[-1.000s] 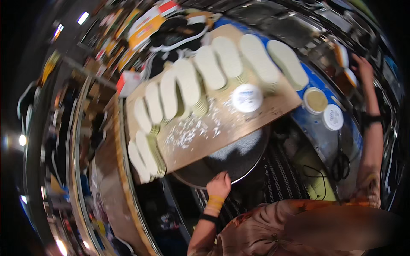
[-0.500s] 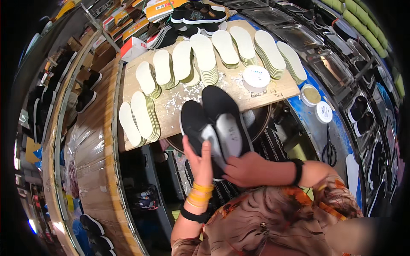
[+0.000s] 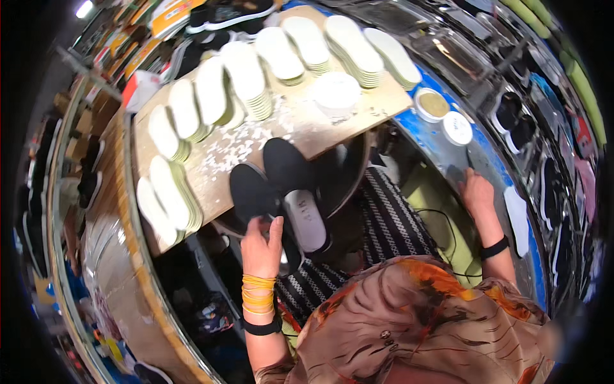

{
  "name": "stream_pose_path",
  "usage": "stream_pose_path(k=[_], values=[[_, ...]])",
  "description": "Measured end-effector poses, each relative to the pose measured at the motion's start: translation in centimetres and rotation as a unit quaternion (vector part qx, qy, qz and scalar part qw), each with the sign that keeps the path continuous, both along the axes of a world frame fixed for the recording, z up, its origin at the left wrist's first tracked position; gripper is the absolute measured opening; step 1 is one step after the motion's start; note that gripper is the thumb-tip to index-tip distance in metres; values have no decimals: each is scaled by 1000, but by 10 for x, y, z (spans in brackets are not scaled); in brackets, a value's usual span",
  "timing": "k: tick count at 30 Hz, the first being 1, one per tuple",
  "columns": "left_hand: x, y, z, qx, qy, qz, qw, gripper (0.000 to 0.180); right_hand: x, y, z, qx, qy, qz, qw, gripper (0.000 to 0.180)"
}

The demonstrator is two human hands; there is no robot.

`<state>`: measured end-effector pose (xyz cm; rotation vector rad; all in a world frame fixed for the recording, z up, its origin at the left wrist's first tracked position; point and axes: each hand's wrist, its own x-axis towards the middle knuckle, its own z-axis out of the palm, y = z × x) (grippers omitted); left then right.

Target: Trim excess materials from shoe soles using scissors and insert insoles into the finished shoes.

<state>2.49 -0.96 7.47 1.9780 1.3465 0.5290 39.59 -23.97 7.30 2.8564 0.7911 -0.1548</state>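
Observation:
A pair of black slip-on shoes [image 3: 284, 166], toes pointing away, hangs over my lap at the board's near edge. My left hand [image 3: 261, 243] grips the left shoe near its heel, thumb raised along the side. In the right shoe lies a pale grey insole [image 3: 306, 221]. Off to the right, my right hand [image 3: 476, 192] is closed over the handles of a pair of scissors on the blue-and-grey bench; only the dark blades [image 3: 469, 158] show beyond the fingers.
Several stacks of cream insoles [image 3: 247, 73] stand along the wooden board [image 3: 377, 118], among white scraps [image 3: 233, 157]. A white round tub [image 3: 336, 93] sits there too. An open tub of tan paste [image 3: 432, 104] and its white lid [image 3: 457, 128] rest on the bench.
My right hand has let go of the shoes and moved right to the scissors. My left hand still holds the shoes, now lower and tilted left. The whole view has shifted.

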Motion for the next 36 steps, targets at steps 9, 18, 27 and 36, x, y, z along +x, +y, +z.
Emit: stream_pose_path(k=[9, 18, 27, 36], values=[[53, 15, -12, 116, 322, 16, 939, 67, 47, -78, -74, -20, 2, -102, 995, 36], [29, 24, -43, 242, 232, -12, 942, 43, 92, -113, -97, 290, 90, -231, 924, 70], [-80, 6, 5, 169, 20, -75, 983, 25, 19, -59, -25, 475, 781, -79, 399, 66], [-106, -22, 42, 11, 36, -192, 981, 32, -115, 128, 13, 296, 503, 487, 650, 59]])
